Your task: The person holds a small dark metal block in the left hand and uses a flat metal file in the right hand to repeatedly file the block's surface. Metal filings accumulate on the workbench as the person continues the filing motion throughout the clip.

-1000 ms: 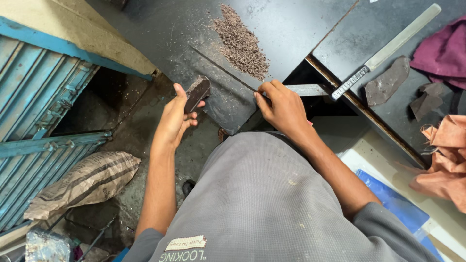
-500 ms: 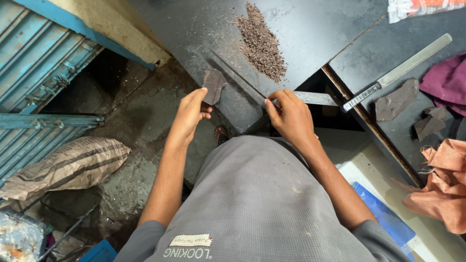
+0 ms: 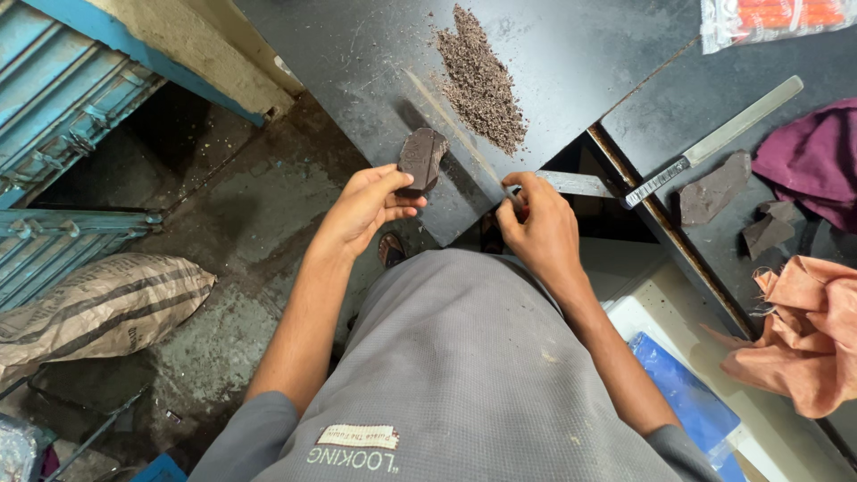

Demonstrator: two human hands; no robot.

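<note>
We pinch a dark slab [image 3: 421, 159] in our left hand [image 3: 364, 207] over the worktop's [image 3: 571, 54] near edge; our right hand [image 3: 540, 228] closes on a flat blade [image 3: 571, 184]. A slip could cut fingers or scatter the shavings [image 3: 482, 80].

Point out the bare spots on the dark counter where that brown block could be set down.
Free: the slab left of the shavings pile, above the left hand; also between the pile and the packet. Crowded: the right counter, around the knife, brown chunks and cloths.
</note>
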